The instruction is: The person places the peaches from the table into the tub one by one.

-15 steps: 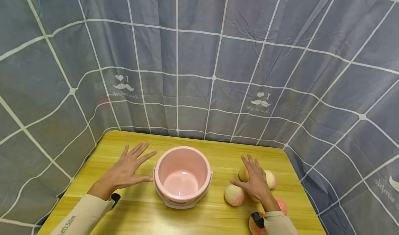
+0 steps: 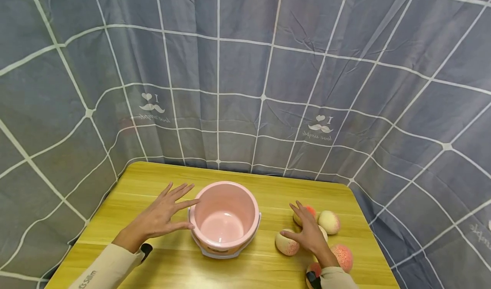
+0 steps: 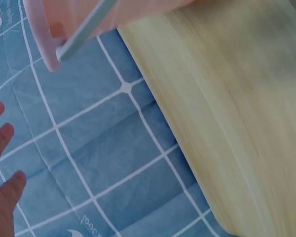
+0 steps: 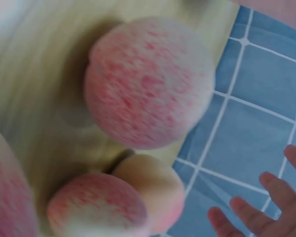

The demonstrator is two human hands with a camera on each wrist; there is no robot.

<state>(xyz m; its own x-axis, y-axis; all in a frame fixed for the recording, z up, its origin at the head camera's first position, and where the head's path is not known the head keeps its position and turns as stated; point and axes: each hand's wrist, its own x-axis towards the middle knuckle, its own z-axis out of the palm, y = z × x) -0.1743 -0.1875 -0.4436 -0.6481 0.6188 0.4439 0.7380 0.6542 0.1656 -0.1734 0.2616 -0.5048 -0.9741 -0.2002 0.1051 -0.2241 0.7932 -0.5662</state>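
A pink bucket stands upright at the middle of the table, its pale handle lowered against the side. My left hand is at the bucket's left rim, fingers spread; whether the thumb touches the rim I cannot tell. Over a group of peaches on the right is my right hand, fingers extended and nothing in its grasp. One pale peach lies left of that hand, another peach beyond it, and a redder peach by the wrist. Hand and sleeve partly hide other peaches.
The yellow wood-grain table has rounded far corners. A grey-blue curtain with white grid lines hangs close behind its far edge and along both sides.
My left hand has moved right, to the bucket's rim. My right hand has shifted slightly left and nearer to me, uncovering more of the far and right-hand peaches.
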